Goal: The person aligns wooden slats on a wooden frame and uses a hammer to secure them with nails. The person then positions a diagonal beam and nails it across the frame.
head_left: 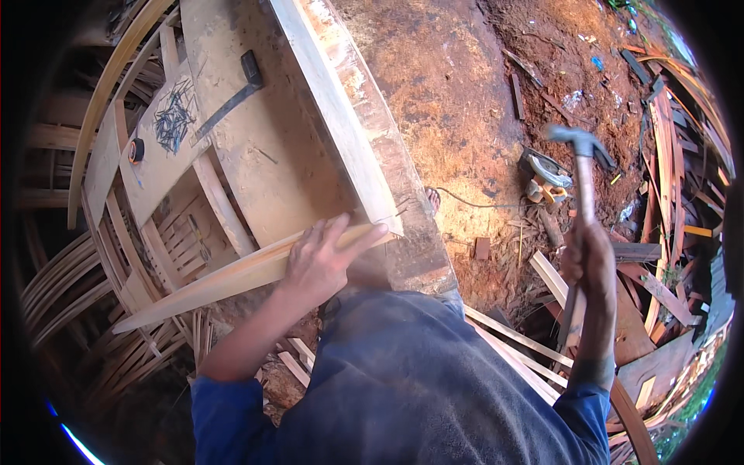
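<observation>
My right hand [594, 260] is closed around the wooden handle of a claw hammer [584, 147], raised at the right with its metal head uppermost. My left hand [319, 256] grips a pale wooden board [225, 285] from above, its fingers over the upper edge and one stretched toward the board's right end. That end meets a second pale board [341, 124] at a corner on the workbench. A couple of thin nails [401, 208] stick out by this corner. The hammer head is well apart from them.
On the bench lie a pile of nails [175, 116], a try square [246, 89] and a small round tape measure [136, 150]. A power tool [547, 174] rests on the reddish dirt ground. Scrap wood strips [663, 170] heap up at the right; more timber lies at the left.
</observation>
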A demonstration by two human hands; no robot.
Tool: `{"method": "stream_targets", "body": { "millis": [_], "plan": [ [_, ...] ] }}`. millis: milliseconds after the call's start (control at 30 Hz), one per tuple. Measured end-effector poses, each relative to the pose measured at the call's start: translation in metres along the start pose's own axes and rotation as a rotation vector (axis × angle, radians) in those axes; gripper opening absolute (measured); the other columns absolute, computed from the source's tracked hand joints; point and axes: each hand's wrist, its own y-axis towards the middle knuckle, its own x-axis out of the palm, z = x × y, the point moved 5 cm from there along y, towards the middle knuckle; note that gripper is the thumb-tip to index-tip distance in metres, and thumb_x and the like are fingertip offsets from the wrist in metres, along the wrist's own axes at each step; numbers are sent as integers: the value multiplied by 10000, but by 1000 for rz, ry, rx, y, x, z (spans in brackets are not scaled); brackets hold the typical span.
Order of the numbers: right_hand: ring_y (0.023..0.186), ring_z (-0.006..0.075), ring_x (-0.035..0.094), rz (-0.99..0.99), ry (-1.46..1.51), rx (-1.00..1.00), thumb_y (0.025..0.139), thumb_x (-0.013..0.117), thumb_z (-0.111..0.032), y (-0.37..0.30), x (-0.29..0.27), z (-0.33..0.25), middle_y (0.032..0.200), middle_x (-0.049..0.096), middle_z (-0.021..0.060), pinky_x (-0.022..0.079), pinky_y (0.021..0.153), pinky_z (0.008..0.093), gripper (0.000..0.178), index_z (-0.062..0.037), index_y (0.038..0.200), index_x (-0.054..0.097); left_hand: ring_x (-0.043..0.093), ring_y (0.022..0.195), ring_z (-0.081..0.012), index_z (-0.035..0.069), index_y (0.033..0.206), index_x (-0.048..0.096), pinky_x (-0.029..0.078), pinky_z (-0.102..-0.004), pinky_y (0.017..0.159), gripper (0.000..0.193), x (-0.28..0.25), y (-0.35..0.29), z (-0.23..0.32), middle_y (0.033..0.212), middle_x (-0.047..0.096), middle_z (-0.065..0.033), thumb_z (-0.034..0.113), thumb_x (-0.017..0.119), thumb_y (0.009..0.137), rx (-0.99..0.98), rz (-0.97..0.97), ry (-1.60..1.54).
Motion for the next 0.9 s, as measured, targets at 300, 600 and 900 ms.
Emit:
{"method": "stream_targets", "body": {
  "millis": [300, 600, 900],
  "plan": [
    [546, 69, 489, -266, -368, 323, 1016, 592, -342, -27, 70, 34, 702, 515, -36, 396, 483, 221, 272, -83, 1089, 550, 644, 992, -431, 372, 1452, 550, 594, -519, 799, 812, 2, -4, -6, 1251, 585, -216, -46, 586, 757, 26, 20, -23],
    [545, 84, 465, -102, -410, 19, 1048, 521, -373, -25, 64, 68, 701, 481, -44, 416, 501, 249, 304, -70, 1038, 545, 672, 936, -363, 347, 1421, 589, 603, -461, 755, 771, 1, -4, -1, 1214, 601, -174, -34, 629, 751, 45, 35, 49],
    [446, 54, 460, 260, 47, -210, 1092, 443, -381, -6, -18, 11, 623, 470, -54, 401, 374, 227, 299, -133, 926, 462, 684, 963, -368, 287, 1499, 496, 591, -473, 777, 740, -6, -27, -17, 1334, 579, -170, 121, 728, 816, 29, 105, 107]
  ]
}}
